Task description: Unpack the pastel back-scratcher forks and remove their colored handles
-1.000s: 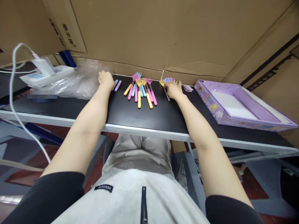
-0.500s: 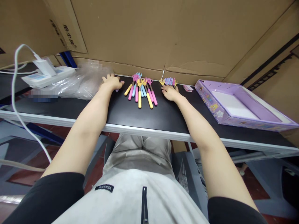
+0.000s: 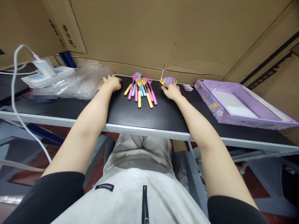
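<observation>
My left hand [image 3: 112,83] is at the back of the black table, beside the clear plastic bags [image 3: 80,79]. Its fingers curl down; a bit of yellow shows at its left side, but what lies beneath is hidden. To its right several small back scratchers [image 3: 139,99] with yellow, pink and blue handles lie fanned out, claw ends toward the back. My right hand [image 3: 172,91] is closed over the handles of a second row of back scratchers [image 3: 168,80]. Their yellow, purple and pink claws stick out past the fingers, while the handles are hidden.
A shallow purple printed box [image 3: 243,104] stands on the right of the table. Near it lies a small pink card [image 3: 187,87]. On the left are a white power strip [image 3: 50,76] and its cable [image 3: 15,74]. A cardboard wall [image 3: 149,37] rises behind.
My left hand's fingers have drawn in, and the purple-pink bits beside it are out of sight. My right hand has pulled slightly toward me, with its thumb and fingers more bent.
</observation>
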A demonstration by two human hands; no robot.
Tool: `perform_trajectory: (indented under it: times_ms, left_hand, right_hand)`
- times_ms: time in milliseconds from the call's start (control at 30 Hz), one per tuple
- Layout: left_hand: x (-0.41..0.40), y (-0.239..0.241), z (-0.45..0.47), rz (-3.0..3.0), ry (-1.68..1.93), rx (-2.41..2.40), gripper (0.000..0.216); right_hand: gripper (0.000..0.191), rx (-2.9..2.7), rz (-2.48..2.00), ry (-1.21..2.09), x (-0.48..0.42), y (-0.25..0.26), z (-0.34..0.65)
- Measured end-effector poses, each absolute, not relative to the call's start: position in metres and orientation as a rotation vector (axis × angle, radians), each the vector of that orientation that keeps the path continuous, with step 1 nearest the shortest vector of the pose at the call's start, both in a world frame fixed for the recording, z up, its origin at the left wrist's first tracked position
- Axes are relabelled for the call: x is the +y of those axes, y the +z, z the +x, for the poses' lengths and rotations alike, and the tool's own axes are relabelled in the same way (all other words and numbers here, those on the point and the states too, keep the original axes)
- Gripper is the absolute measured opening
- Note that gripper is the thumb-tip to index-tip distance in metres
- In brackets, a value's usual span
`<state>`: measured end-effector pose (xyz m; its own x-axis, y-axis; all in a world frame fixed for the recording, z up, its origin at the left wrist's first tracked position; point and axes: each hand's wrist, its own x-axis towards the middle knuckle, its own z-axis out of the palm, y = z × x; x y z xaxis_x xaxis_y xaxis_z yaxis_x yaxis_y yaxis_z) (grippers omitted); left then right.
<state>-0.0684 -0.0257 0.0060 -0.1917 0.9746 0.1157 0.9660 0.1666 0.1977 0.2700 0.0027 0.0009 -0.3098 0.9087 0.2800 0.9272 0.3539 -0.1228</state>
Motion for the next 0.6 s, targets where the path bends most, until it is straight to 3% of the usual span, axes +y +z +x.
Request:
perform_trajectory:
  times_ms: [267, 600]
  left_hand:
    - [-0.042, 0.025, -0.019, 2.266, 0.584, 2.093, 0.032]
    - [-0.066, 0.030, 0.029, 2.453, 0.267, 1.932, 0.026]
  right_hand:
    - [0.041, -2.387, -1.442, -0.271, -0.005, 0.006, 0.270]
    - [0.046, -2.547, -1.279, -0.228, -0.011, 0.006, 0.263]
